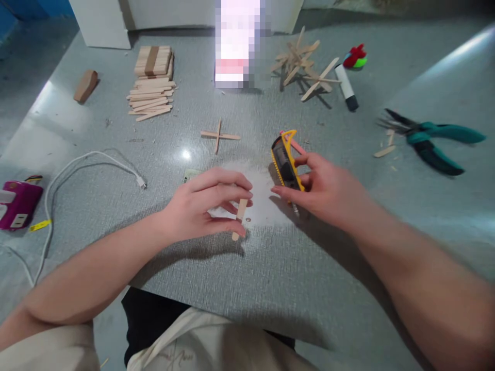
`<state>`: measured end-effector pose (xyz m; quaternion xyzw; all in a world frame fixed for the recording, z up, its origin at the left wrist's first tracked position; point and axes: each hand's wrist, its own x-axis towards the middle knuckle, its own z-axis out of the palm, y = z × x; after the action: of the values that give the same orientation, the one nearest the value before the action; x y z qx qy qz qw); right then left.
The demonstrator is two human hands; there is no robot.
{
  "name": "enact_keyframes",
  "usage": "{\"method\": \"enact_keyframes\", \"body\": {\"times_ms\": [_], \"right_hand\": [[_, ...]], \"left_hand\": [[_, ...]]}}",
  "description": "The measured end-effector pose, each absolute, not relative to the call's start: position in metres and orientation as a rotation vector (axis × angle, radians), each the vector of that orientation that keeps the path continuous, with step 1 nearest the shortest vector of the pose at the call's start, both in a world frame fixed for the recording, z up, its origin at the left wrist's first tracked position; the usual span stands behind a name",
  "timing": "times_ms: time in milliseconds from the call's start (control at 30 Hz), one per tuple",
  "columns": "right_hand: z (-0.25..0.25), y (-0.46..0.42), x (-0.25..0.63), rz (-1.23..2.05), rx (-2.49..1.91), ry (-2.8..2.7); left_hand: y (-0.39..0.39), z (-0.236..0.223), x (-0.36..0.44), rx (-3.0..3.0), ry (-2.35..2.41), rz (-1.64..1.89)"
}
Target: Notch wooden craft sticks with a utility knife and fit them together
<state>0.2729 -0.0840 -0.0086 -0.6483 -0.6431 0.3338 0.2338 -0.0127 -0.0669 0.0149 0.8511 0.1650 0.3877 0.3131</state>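
Between the thumb and fingers of my left hand [211, 203] is a wooden craft stick [242, 210], held upright just over the table. My right hand [320, 185] grips a yellow-and-black tool [285, 162]; a thin metal tip points down from its lower end, and its exact kind is unclear. Behind it shows part of a pink stick-like piece [296, 144]. Beneath and between my hands lies a whitish patch [263, 206] on the grey tabletop. Beyond them rests a cross of two craft sticks [218, 136].
Craft sticks [150, 100] and a banded bundle [152, 61] lie far left; joined sticks [297, 59] sit far right, near a marker [347, 87]. Pliers [429, 136] lie right. A white cable [88, 154] and purple adapter [23, 203] are left. A pixelated screen [234, 41] stands behind.
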Motion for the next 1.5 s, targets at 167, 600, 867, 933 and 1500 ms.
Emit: {"method": "enact_keyframes", "body": {"times_ms": [167,600,867,933,1500], "right_hand": [[-0.014,-0.072,0.297,0.389,-1.687,-2.017],[0.008,-0.14,0.208,0.925,-1.245,-2.065],[-0.009,-0.126,0.215,0.901,-1.303,-1.921],[-0.011,-0.124,0.215,0.897,-1.299,-1.899],[-0.009,-0.12,0.218,0.843,-1.268,-1.742]], "left_hand": [[-0.066,0.013,-0.012,2.264,0.452,1.072],[-0.079,0.009,-0.001,2.061,0.752,1.046],[-0.052,0.013,-0.018,2.219,1.034,0.924],[-0.035,0.014,-0.026,2.201,1.224,0.866],[0.011,0.023,0.032,2.158,1.931,0.376]]}}
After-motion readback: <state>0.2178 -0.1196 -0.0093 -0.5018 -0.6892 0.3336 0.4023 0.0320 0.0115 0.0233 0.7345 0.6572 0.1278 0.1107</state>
